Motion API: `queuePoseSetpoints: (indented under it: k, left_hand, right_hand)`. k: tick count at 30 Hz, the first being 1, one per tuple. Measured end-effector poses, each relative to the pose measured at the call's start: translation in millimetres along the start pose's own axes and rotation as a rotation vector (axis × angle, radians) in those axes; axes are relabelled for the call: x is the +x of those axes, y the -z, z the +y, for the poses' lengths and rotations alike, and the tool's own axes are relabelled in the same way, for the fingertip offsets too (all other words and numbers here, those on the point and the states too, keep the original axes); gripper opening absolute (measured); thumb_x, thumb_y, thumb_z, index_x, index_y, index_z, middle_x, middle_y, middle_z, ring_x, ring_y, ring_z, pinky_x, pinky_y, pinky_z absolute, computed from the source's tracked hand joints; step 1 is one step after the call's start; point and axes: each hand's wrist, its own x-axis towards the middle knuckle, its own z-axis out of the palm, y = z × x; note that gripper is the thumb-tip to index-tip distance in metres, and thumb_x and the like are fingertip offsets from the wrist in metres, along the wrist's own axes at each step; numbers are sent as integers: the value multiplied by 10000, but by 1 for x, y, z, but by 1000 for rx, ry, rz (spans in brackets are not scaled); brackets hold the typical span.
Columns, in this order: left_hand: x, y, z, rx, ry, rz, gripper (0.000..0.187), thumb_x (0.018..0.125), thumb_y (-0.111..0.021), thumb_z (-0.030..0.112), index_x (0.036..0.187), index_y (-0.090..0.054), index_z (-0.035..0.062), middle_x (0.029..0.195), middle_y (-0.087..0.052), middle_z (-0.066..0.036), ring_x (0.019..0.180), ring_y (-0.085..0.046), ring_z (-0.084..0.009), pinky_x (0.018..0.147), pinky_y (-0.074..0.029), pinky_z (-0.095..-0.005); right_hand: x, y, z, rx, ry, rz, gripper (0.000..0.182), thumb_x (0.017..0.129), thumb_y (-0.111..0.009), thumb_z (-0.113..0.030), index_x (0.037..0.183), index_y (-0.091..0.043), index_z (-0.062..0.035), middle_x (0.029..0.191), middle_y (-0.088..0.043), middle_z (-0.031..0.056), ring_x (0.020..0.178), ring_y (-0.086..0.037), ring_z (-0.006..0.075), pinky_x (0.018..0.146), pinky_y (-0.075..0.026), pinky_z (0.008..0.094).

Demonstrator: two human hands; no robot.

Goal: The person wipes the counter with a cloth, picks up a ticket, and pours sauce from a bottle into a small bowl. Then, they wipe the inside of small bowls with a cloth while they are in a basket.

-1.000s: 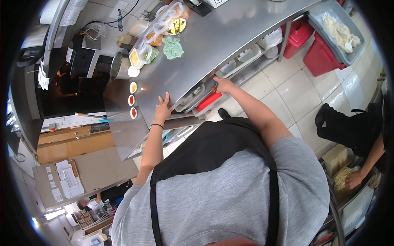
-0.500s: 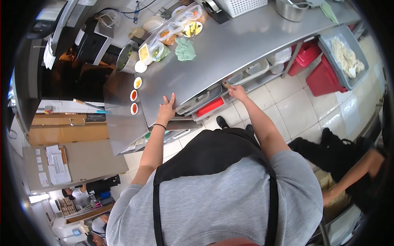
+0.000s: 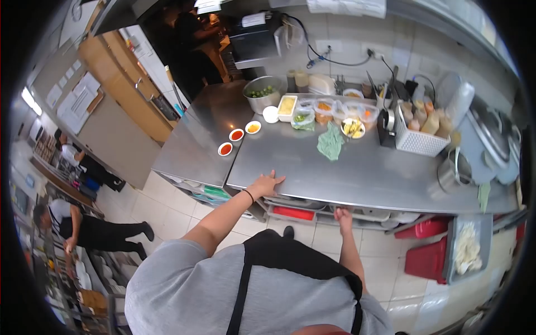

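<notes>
fingers of the left hand (image 3: 267,183) lie spread and flat on the front edge of the steel counter (image 3: 357,167), centre frame. right hand (image 3: 343,215) reaches under that edge at the shelf trays (image 3: 363,214); its finger state cannot be told. two small round cups of red sauce (image 3: 231,142) sit left of centre. clear tubs (image 3: 329,109) hold chopped food. crumpled green cloth (image 3: 330,143) lies beside them.

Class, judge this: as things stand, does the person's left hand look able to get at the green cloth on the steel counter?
Probably yes. The left hand lies flat at the counter's near edge, and bare steel runs from it to the green cloth; nothing stands between them, though it would mean a stretch forward.
</notes>
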Motion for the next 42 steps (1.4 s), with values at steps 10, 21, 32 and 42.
queuePoseSetpoints:
  k: [10,21,32,42]
  left_hand:
    - [60,207,-128,-488,34,1394,443,725,-657,221,1101,-528,25,1214,-456,-229,1122,-444,-346,932,-365,-385]
    - [125,438,-196,-803,113,1574,614,674,-686,184,1201,-441,-13,1009,-587,-193,952,-556,-307,861,-413,-346]
    - [70,354,-144,-1628,-628,1321,529,714,-630,-41,1187,-403,28,768,-564,-9,762,-522,-88,742,-405,-217]
    - [35,164,-7,-2034,-561,537,659,768,-620,77,1323,-265,100,958,-573,-67,916,-543,-143,799,-432,-285]
  right_hand:
    - [-55,29,41,-259,-394,-282,274,706,-451,-28,888,-653,-61,716,-626,49,575,-573,139,457,-425,246]
    - [-30,-123,-181,-319,-248,-706,349,847,-561,-278,1093,-570,-31,914,-611,50,856,-562,137,797,-431,268]
    - [-11,-193,-304,-227,165,-441,482,810,-609,-126,1243,-419,-32,1029,-588,100,942,-557,158,844,-427,285]
    - [9,-219,-360,42,570,-268,528,807,-547,8,1286,-329,-29,1112,-497,105,923,-533,138,773,-438,256]
